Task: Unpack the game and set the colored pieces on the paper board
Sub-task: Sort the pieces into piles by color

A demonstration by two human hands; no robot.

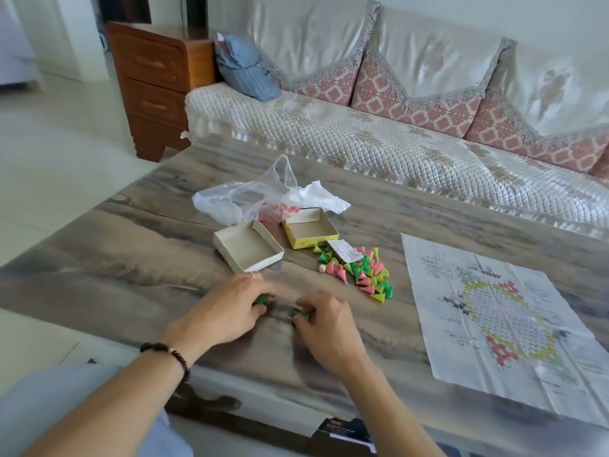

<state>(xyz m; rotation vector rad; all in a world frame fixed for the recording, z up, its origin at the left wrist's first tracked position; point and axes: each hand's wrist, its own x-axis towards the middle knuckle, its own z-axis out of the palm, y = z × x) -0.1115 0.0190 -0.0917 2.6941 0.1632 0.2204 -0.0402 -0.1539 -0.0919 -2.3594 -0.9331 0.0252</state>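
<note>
home living room | covered sofa | wooden drawer cabinet

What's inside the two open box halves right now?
Both look empty: the white tray and the yellow-sided half show only bare floors. The near walls hide a strip of each floor, so that strip is unconfirmed.

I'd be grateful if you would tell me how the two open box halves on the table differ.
The white box half is plain outside, while the yellow box half has printed yellow walls. The white box half lies left and nearer the hands; the yellow box half lies farther back, touching the heap of colored pieces. Both are shallow, open side up and empty.
</note>
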